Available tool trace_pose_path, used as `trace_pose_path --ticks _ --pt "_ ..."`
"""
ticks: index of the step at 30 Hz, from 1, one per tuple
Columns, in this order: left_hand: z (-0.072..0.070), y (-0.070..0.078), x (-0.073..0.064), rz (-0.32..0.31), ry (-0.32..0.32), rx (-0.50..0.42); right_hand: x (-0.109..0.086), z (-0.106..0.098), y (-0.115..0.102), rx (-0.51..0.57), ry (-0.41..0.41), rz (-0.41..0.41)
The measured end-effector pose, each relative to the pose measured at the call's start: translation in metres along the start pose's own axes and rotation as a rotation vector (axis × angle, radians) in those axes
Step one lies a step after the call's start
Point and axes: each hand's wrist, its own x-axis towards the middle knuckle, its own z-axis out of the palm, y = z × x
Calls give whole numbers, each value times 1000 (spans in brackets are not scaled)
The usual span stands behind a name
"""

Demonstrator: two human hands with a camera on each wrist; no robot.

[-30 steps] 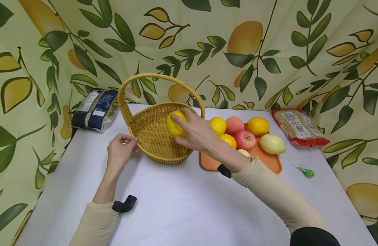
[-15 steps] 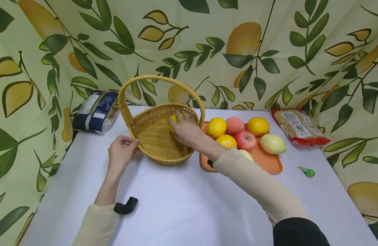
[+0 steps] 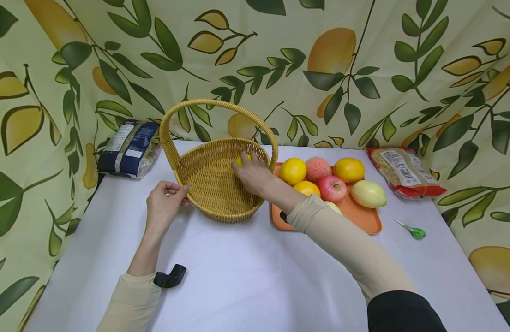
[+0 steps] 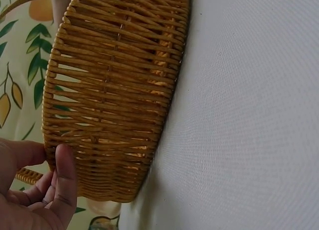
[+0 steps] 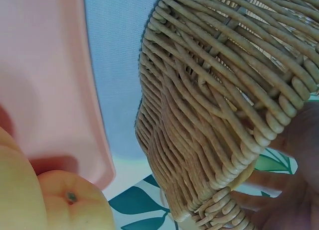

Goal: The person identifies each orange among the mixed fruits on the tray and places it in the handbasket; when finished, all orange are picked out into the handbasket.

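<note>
Should the left hand (image 3: 163, 203) slacken its pinch on the basket (image 3: 209, 184) just beside it, the right hand (image 3: 253, 176), curled round the yellow fruit (image 3: 239, 161) inside, might press too hard and push the basket askew

Head view bright, shadows soft; left wrist view dimmer, right wrist view bluish

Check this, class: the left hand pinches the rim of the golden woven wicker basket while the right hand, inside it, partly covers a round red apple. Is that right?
Not quite: the head view shows the right hand partly covering a yellow fruit; the round red apple lies on the flat orange tray. The left hand does pinch the rim of the basket.
</note>
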Motion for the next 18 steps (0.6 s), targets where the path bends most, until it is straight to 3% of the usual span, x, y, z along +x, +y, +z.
trace_pose_path --ticks 18 --pt "0 1 0 -6 7 16 -15 -8 -3 -24 62 -74"
